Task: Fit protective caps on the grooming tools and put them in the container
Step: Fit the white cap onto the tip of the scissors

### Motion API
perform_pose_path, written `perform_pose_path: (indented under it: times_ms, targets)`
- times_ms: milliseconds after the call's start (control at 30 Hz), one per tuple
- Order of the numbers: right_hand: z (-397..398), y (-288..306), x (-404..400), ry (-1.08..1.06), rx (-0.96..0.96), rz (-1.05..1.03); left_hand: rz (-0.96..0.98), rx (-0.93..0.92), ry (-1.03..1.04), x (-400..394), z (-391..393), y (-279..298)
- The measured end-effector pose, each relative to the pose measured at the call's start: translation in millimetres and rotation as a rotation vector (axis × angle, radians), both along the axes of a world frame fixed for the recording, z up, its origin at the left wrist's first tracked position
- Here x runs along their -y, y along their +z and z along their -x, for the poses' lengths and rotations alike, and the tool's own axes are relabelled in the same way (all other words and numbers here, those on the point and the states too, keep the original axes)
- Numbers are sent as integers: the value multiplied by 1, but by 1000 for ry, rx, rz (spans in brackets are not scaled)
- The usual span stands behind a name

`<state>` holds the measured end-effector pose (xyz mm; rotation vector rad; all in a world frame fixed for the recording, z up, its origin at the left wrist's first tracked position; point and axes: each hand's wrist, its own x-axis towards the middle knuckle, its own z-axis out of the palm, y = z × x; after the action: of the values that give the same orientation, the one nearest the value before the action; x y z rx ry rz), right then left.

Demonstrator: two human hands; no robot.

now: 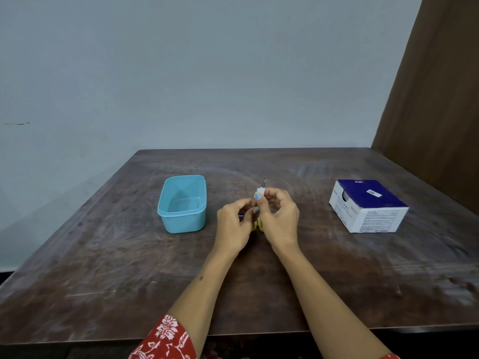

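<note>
Both hands meet over the middle of the table. My left hand (234, 221) pinches a small grooming tool with yellow handles (258, 225); its dark metal tip (264, 182) pokes up beyond my fingers. My right hand (280, 216) holds a small whitish translucent cap (259, 194) on the tool's shaft, just below the tip. A short blue piece (241, 216) shows between my left fingers; what it is I cannot tell. The light-blue plastic container (182, 204) stands to the left of my hands, open and with nothing visible inside.
A blue-and-white cardboard box (368, 206) sits at the right of the dark wooden table (129, 268). A pale wall stands behind the table and a brown panel rises at the far right.
</note>
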<state>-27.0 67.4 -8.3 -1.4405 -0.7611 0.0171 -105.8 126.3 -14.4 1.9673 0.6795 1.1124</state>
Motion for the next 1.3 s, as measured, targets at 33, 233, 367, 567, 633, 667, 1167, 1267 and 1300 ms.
perform_pose_path:
  times_ms: [33, 233, 367, 567, 633, 667, 1167, 1267, 1300]
  targets:
    - [0, -1, -1, 18, 3, 33, 4, 12, 6, 0, 0, 1]
    - [-2, 2, 0, -44, 32, -56, -32, -9, -11, 0, -1, -1]
    - [-3, -3, -3, 57, 22, 94, -23, 25, 25, -2, 0, -2]
    - [-3, 1, 0, -53, 91, -26, -50, -11, 24, -2, -1, -5]
    - [-3, -1, -1, -20, 63, 19, -45, -11, 37, -3, -1, -5]
    - [-3, -2, -2, 11, 50, 69, -31, 0, 45, -3, -1, -5]
    - [-2, -2, -2, 30, 19, 52, 37, 10, 31, -4, -2, -6]
    - [-3, 1, 0, -59, 3, -56, 22, -21, -11, -2, -3, -6]
    - [-3, 2, 0, -58, -20, -63, 16, -23, -15, -2, -3, -7]
